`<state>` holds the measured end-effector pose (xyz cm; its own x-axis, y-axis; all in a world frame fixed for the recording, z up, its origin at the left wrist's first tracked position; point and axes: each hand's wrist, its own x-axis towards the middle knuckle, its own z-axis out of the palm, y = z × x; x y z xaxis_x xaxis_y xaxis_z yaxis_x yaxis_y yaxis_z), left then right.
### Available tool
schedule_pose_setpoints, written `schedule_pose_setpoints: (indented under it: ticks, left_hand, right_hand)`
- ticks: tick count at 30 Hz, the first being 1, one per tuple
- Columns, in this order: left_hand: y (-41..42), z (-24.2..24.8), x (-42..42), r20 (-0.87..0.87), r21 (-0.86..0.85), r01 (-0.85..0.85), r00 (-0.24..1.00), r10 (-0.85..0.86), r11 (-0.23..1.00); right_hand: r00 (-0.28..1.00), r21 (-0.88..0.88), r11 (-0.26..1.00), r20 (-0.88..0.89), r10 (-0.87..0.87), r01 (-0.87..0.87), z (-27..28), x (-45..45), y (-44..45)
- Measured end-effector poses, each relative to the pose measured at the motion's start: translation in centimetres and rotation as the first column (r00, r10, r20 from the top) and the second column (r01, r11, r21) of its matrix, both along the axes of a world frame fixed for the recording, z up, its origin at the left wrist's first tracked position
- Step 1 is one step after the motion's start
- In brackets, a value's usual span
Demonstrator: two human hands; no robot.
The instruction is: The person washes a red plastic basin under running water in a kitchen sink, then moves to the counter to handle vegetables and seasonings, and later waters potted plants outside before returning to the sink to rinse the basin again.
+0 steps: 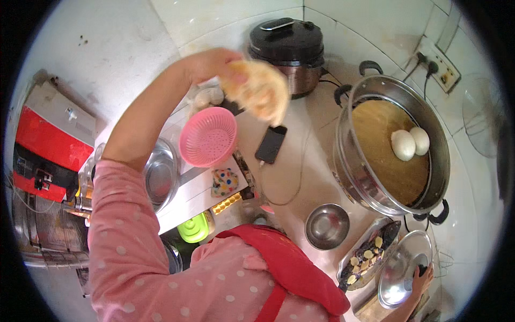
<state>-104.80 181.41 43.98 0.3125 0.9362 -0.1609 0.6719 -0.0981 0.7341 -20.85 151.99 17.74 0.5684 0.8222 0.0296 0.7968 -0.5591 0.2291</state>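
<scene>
My left hand (219, 64) is raised over the counter, gripping a blurred, pale golden flatbread (259, 90). Below it stands a pink plastic colander basket (208, 137), beside a smartphone (271, 144) with a cable plugged in. At the lower right, my right hand (422, 279) has its fingers on the dark knob of a shiny metal lid (398, 277). A whole fish with pale slices on top (366, 259) lies on a long dish next to that lid. Two white buns (404, 145) sit on the brown liner inside a large steel steamer pot (342, 149).
An electric pressure cooker (303, 76) stands in the back corner. A steel bowl (327, 226) rests near my body. A glass bowl (161, 177), a green-lidded container (194, 228) and a red and grey appliance (52, 149) are leftward. Plugs fill part of a wall socket (442, 70).
</scene>
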Motion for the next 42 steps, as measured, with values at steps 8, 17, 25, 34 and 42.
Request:
schedule_pose_setpoints:
  ticks: [8,17,25,34,42]
  left_hand:
    - [-5.3,-19.9,-18.2,-0.03,-0.368,-0.359,0.927,0.374,0.858]
    - [-4.8,-34.7,-24.0,-0.117,-0.121,-0.317,0.946,0.304,0.941]
    - [-7.8,-27.2,-18.3,-0.322,0.399,-0.178,0.891,0.319,0.9]
    - [-14.6,-25.5,-19.8,0.0,0.108,-0.523,0.85,0.526,0.845]
    - [-16.6,-24.6,-19.7,0.07,0.181,-0.635,0.77,0.634,0.751]
  right_hand:
    - [0.903,0.388,0.84,0.351,0.247,-0.38,17.2,-2.6,9.9]
    - [0.53,0.484,0.569,-0.232,0.816,-0.665,26.9,-36.0,26.2]
    - [0.859,-0.433,0.752,-0.121,0.497,-0.497,20.8,-33.2,34.8]
    - [0.66,-0.064,0.7,-0.403,0.634,-0.712,14.8,-25.4,37.7]
    - [0.261,0.483,0.84,-0.801,0.538,-0.248,25.0,-28.1,34.1]
